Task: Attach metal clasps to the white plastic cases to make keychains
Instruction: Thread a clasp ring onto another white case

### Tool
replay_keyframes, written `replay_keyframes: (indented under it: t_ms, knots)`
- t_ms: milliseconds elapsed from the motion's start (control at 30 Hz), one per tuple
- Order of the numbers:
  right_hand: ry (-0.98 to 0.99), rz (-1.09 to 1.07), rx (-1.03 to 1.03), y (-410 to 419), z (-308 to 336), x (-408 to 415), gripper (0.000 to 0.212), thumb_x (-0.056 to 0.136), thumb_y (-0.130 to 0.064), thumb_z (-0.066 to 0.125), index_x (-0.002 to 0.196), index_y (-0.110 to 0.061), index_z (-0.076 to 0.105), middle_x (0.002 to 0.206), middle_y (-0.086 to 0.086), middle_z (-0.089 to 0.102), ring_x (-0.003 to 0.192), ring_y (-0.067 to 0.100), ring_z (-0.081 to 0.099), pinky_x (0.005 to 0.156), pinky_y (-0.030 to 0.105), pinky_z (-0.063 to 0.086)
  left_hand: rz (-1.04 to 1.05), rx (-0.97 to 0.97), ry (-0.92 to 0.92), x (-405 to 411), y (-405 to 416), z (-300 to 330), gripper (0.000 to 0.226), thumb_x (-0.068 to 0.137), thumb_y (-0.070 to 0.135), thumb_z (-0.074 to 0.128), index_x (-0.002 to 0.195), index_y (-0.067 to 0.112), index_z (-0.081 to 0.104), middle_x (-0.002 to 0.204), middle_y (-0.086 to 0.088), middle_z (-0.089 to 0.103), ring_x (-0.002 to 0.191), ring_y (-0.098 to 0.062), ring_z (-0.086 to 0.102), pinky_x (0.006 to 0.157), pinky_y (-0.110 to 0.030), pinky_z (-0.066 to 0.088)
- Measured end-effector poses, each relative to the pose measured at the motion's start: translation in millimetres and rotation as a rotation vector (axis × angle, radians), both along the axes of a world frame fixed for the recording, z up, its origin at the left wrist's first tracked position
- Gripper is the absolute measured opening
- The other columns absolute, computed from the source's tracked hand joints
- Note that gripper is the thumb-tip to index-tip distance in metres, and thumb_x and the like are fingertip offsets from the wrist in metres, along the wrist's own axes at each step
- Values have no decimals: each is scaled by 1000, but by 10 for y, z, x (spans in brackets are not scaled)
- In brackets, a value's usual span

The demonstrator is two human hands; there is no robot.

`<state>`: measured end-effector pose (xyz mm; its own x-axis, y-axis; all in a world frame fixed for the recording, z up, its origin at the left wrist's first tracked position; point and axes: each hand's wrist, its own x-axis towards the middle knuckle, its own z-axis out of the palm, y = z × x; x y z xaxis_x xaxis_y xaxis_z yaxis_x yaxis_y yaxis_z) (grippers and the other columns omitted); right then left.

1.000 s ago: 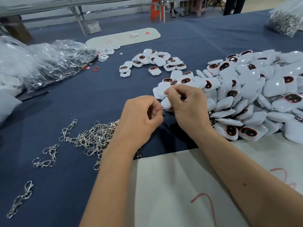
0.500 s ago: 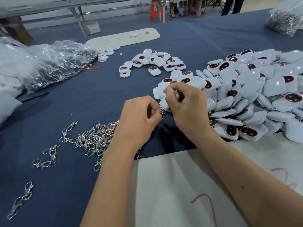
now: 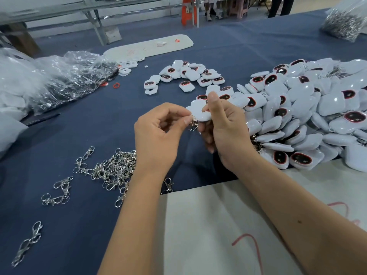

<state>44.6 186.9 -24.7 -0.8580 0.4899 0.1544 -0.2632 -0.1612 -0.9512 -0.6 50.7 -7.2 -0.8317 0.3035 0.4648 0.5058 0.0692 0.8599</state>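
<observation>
Fingers of the left hand (image 3: 156, 135) pinched a metal clasp (image 3: 193, 124) at the edge of the white case (image 3: 199, 112) — gripped mid-frame by the right hand (image 3: 224, 132). Steadying the case while threading the ring squarely would probably seat it best.

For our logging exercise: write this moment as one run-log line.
left hand: pinches metal clasp | right hand: holds white case | clasp at case edge | loose clasps on blue cloth
</observation>
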Motion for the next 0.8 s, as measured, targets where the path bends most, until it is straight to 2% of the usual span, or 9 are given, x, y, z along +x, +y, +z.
replay_keyframes:
  t_ms: [100,200,267,333,433,600,733,800]
  knots:
    - [9,95,-38,-2,4,16,31,99,-49,59,85,-21,63,65,6,63,44,14,46,39,22,36,23,16,-13,-15,-13,-9,21,85,0,77,83,20,73,77,0,74,71,-13,70,73,-27,57]
    - [25,191,-117,19,7,53,16,97,-24,67,107,-11,68,73,7,65,53,13,51,45,24,43,34,0,-8,-25,-22,-11,23,87,-2,74,81,20,73,75,1,74,71,-14,71,72,-25,57]
    - [40,243,-174,27,15,72,24,99,-9,64,122,-3,63,78,10,65,58,13,55,50,25,49,56,1,-4,-34,-29,-14,23,87,-1,73,81,21,73,75,2,74,72,-15,72,72,-27,58]
    - [52,273,-202,32,18,79,29,101,0,61,130,1,59,83,12,67,61,13,57,54,24,53,89,7,-1,-39,-36,-19,22,88,-1,72,80,20,73,75,2,75,75,-17,73,74,-34,60]
    - [56,247,-149,33,-1,70,27,100,-2,64,126,2,61,84,14,70,59,12,56,55,24,55,131,-5,0,-56,-50,-20,20,87,0,73,80,19,73,76,2,75,75,-19,74,77,-43,62]
    - [59,167,-31,31,-44,42,8,97,-13,71,103,-8,70,73,10,67,49,12,51,43,25,48,95,-195,68,-70,-96,7,23,84,1,73,77,23,73,72,13,72,69,-9,69,73,-32,59]
    - [-3,120,124,12,-85,26,20,95,-19,74,104,-3,67,66,8,63,43,16,48,38,26,43,35,-393,118,-97,-150,28,23,84,1,74,77,23,74,73,16,70,71,-8,67,71,-29,54]
    - [-27,103,156,-10,-92,21,22,96,-20,74,104,-1,66,66,8,63,43,19,47,38,26,42,33,-414,90,-105,-164,29,22,84,2,74,77,23,73,73,14,71,71,-10,68,71,-30,55]
